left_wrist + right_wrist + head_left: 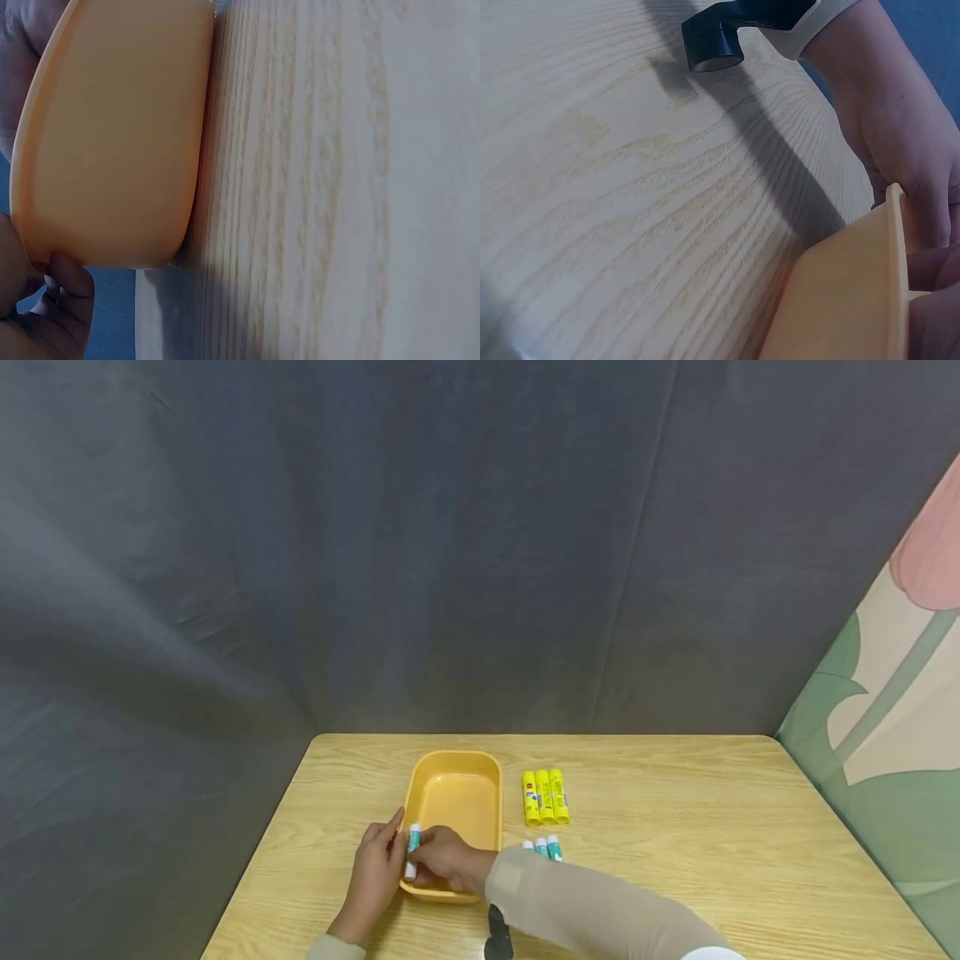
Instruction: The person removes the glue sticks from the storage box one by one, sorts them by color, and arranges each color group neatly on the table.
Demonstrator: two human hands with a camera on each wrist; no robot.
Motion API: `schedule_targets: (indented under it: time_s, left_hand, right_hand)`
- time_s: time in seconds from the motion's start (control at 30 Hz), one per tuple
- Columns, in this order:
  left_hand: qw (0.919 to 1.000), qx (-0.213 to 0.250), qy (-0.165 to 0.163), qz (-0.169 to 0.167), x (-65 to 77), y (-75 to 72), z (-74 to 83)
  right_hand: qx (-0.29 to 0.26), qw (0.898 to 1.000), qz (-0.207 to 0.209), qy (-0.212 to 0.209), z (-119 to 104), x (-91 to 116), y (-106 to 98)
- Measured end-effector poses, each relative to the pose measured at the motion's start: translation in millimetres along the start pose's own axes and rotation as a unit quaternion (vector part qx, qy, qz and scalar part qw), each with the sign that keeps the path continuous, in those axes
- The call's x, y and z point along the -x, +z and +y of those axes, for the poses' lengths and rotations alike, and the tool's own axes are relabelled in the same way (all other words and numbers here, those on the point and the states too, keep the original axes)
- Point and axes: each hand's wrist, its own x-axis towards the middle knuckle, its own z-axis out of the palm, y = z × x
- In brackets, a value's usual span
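Observation:
A yellow-orange tray [497,793] lies on the wooden table. At its left wall, near the front, my left hand [375,865] grips the rim, with its curled fingers visible at the tray's edge in the left wrist view. Inside the tray, my right hand [444,853] pinches a white and teal glue stick [414,839] along the left wall. The right wrist view shows the right hand [911,150] reaching over the rim, and the glue stick is hidden there.
Three yellow glue sticks [546,797] lie side by side right of the tray. Below them, three white and teal sticks [553,848] are partly covered by the right sleeve [592,902]. Dark cloth [465,543] hangs behind the table [675,793].

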Motion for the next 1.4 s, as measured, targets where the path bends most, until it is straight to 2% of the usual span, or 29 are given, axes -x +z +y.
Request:
schedule_targets:
  time_s: [0.27, 0.43, 0.63, 0.83, 1.17, 1.4]
  left_hand:
    - [0.9999, -0.001, 0.004, 0.013, -0.9, 2.4, -1.2]
    - [0.9996, -0.018, -0.021, 0.007, -2.2, 2.8, -3.5]
    - [0.9993, -0.022, -0.028, -0.007, -2.6, 2.6, -4.4]
    - [0.9991, -0.018, -0.037, -0.005, -3.1, 2.3, -2.5]
    - [0.9994, -0.026, -0.018, 0.013, -3.5, 1.2, -2.4]
    - [0.9994, -0.030, -0.017, 0.005, -2.0, -0.6, -0.6]
  right_hand:
    - [-0.003, 1.000, 0.012, -0.007, 0, -1, -6]
    - [-0.007, 1.000, 0.024, -0.007, -2, 0, -11]
    - [-0.012, 1.000, 0.015, -0.012, -9, 1, -22]
    - [-0.019, 1.000, 0.005, -0.005, -20, 2, -36]
    - [-0.024, 1.000, -0.002, -0.010, -41, 7, -60]
    - [-0.032, 0.999, -0.009, -0.019, -47, 13, -76]
